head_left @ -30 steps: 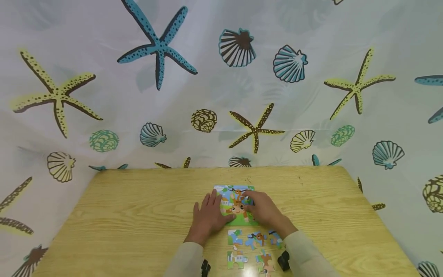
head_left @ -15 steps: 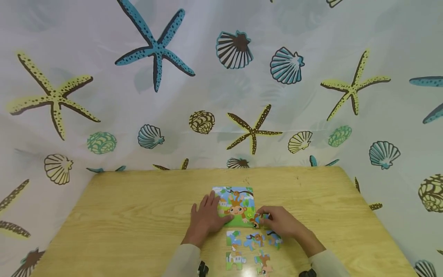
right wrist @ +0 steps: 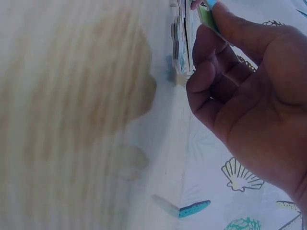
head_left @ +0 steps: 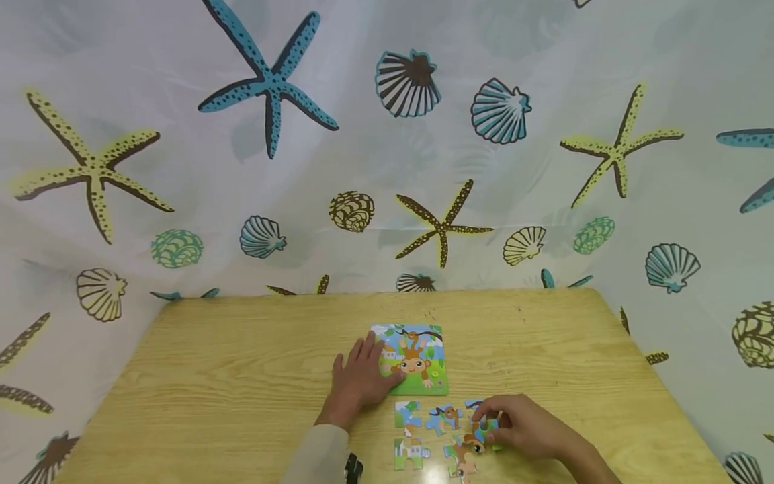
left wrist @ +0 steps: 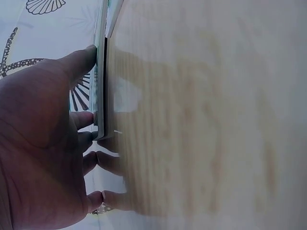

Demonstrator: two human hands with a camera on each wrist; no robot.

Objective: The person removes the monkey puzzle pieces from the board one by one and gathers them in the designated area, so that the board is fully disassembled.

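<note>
- The left hand (head_left: 359, 380) lies in the lower centre of the frame, its fingers straight and parted, pointing toward the top.
- Its thumb reaches over the lower left part of the picture board (head_left: 417, 353), and its index finger overlaps the board's left edge; nothing is gripped.
- In the left wrist view, the thumb meets the board, seen edge-on, in the upper left; the other fingertips reach down to the counter (head_left: 254, 363).
- The right hand (head_left: 526, 423), lower right of centre, has its fingers curled, with the thumb and index finger nearly together, pinching a puzzle piece (head_left: 478, 441).
- The right wrist view shows a green and blue bit of that piece between thumb and fingertip near the top; the remaining fingers fold toward the palm.
- The held piece, with part of a monkey's head on it, is just beside the lower middle piece (head_left: 462, 458) in the head view; whether they touch cannot be told.
- Also below the board are an upper left piece (head_left: 407, 413), a lower left piece (head_left: 408, 454), an upper middle piece (head_left: 445, 418) and an upper right piece (head_left: 473, 405), the last partly hidden.
- A cloth (head_left: 375, 154) printed with starfish and shells fills the upper frame.
</note>
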